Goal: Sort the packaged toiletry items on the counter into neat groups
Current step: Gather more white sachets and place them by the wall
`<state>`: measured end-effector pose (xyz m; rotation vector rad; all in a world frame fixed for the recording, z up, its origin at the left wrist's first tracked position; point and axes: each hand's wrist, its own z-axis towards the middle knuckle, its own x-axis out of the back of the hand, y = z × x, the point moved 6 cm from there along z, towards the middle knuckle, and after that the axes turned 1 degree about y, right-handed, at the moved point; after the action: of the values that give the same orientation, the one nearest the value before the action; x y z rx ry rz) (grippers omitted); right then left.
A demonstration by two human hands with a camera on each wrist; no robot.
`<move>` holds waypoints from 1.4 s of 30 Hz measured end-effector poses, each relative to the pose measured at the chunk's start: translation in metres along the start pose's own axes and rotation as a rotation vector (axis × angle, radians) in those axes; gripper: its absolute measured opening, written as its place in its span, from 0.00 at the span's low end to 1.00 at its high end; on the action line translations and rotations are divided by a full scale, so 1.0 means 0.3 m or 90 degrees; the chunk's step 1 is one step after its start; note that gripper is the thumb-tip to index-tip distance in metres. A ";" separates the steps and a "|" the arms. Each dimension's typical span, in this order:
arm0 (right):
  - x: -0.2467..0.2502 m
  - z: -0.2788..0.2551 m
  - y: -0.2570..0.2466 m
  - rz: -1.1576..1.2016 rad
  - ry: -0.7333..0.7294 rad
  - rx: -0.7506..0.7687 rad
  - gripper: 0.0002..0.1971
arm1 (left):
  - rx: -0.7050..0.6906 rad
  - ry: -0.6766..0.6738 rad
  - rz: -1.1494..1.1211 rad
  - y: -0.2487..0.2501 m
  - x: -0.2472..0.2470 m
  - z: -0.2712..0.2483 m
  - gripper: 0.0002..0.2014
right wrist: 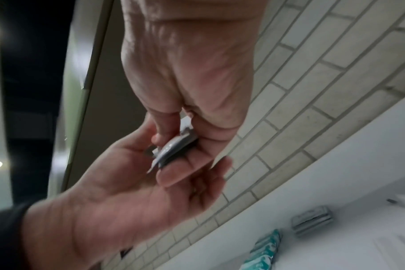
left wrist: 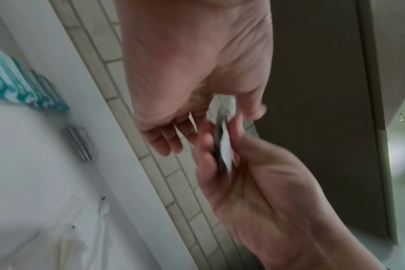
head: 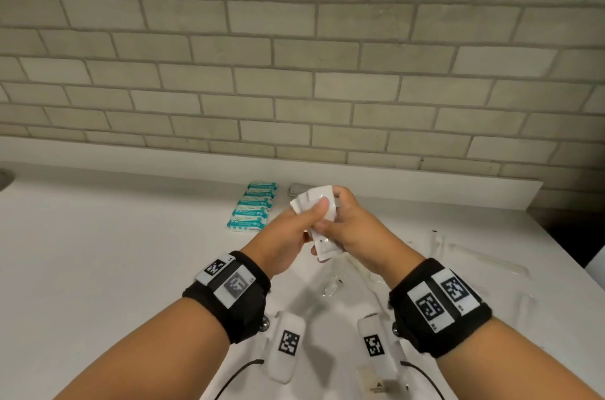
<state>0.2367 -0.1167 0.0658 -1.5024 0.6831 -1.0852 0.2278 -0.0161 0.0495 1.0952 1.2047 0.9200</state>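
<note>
Both hands meet above the white counter (head: 131, 236) and hold one small stack of white sachets (head: 313, 198). My left hand (head: 306, 222) pinches the stack with its thumb pressed on top. My right hand (head: 348, 219) curls round the stack's right edge. In the left wrist view the sachets (left wrist: 225, 146) show edge-on between thumb and fingers; in the right wrist view the sachets (right wrist: 173, 148) sit fanned between both hands. A neat row of teal packets (head: 253, 208) lies just left of the hands. A small grey stack of packets (head: 295, 189) lies behind them.
Clear-wrapped long items (head: 484, 257) lie scattered on the counter's right part, with another clear wrapper (head: 332, 288) under my wrists. A tiled wall (head: 294, 55) backs the counter. The counter's right edge (head: 576, 255) drops off near my right arm.
</note>
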 end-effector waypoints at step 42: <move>-0.144 0.167 0.103 0.114 -0.087 -0.138 0.13 | -0.004 0.210 -0.274 -0.041 0.238 0.104 0.04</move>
<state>0.2683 -0.0644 0.0259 -1.6476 0.8432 -0.7843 0.2691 0.0447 0.0209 0.6493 1.6294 0.7823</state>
